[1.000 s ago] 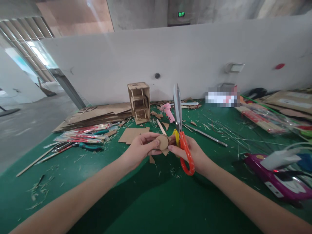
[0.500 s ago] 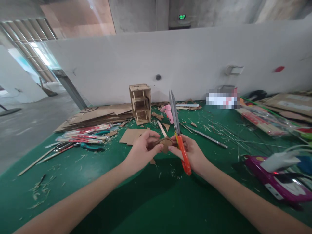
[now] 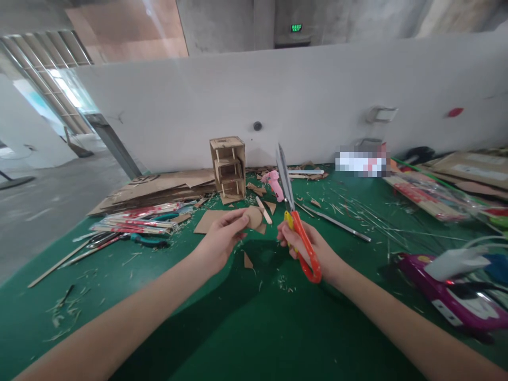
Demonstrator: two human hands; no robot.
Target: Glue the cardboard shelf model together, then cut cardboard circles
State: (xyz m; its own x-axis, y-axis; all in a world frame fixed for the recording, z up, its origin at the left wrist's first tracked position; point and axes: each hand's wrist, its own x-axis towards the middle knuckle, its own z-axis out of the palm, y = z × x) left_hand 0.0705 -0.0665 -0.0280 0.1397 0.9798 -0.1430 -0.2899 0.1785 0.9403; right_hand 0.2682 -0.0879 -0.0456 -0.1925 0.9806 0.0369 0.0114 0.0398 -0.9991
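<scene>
Between the thumb and fingers of my left hand [image 3: 224, 238] is a small round cardboard disc [image 3: 254, 217]. My right hand [image 3: 304, 243] is closed around the scissors [image 3: 307, 248], which have orange and yellow handles and blades pointing up and away from me. The two hands are apart. Flat cardboard pieces [image 3: 206, 221] lie behind my left hand, and a small cardboard scrap [image 3: 248, 260] rests between the hands. Behind them stands a cardboard shelf box [image 3: 228, 169] with a pink glue gun [image 3: 274, 185] to its right.
Packaged sticks [image 3: 138, 219] and teal-handled pliers [image 3: 148, 241] lie at left, before stacked cardboard [image 3: 159, 185]. A metal rod [image 3: 343, 225] is at right, with a purple power strip [image 3: 448, 291] nearer me. A white wall [image 3: 317, 106] rises behind the green table [image 3: 238, 328].
My hands have separated. My left hand has moved left with the disc, now facing up more fully, and my right hand has shifted slightly right with the scissors.
</scene>
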